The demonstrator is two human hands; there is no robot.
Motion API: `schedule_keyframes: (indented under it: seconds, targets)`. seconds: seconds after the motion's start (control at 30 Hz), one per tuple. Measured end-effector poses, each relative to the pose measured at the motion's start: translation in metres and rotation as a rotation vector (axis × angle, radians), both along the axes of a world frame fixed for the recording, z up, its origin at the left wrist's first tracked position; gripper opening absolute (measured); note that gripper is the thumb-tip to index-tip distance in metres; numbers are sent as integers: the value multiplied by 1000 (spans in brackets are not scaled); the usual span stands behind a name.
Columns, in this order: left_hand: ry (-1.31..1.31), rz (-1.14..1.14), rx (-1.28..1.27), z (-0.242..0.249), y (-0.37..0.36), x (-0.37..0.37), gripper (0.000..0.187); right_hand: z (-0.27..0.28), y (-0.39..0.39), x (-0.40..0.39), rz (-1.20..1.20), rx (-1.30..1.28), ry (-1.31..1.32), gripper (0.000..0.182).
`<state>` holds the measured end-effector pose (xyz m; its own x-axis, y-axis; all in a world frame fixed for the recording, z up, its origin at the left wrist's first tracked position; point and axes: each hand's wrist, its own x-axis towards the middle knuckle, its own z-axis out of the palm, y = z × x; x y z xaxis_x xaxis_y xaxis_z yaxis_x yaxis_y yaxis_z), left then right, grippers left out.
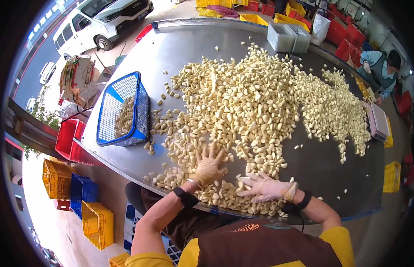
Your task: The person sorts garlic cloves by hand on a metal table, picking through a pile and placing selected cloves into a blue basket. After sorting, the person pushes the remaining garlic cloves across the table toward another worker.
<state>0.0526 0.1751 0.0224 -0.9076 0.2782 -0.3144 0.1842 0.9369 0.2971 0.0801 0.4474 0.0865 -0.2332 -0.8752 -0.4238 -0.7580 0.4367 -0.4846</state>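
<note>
the left hand [208,165], gloved, is lying flat with fingers spread wide on the garlic [251,107], gripping nothing, at the near edge of the pile. the right hand [265,188], also gloved, is resting open on the garlic just right of the left hand, fingers stretched toward it and pressing on cloves near the table's near rim; it is holding nothing either. a black band is sitting on each wrist.

the garlic is spreading as a wide heap of peeled cloves across the middle of the table [322,169], from the hands away to the far side and off to the right, with loose cloves scattered around its edges. left of the pile, a blue basket [122,109] is standing on the table, tilted, with some cloves inside. at the far side of the pile two grey tubs [288,38] are sitting side by side. at the right end of the pile a pink tray [378,121] is lying at the table's rim, and beyond it another person [381,66] in a blue top is working. red and yellow crates [69,138] are stacked on the floor left of the table, and a white van [100,22] is parked beyond the basket.
</note>
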Motion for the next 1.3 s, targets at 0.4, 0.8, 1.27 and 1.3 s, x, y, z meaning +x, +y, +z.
schedule_keyframes:
  seconds: [0.4, 0.8, 1.27, 1.3]
  targets:
    - [392, -240, 126, -16, 104, -83, 76, -52, 12, -103, -726, 23, 507, 50]
    - [93, -546, -49, 24, 40, 42, 70, -18, 79, 73, -621, 45, 158, 83]
    - [26, -690, -143, 47, -1, 49, 57, 8, 140, 38, -743, -234, -150, 30]
    - [60, -663, -117, 49, -5, 50, 55, 5, 135, 29, -739, -236, -152, 30]
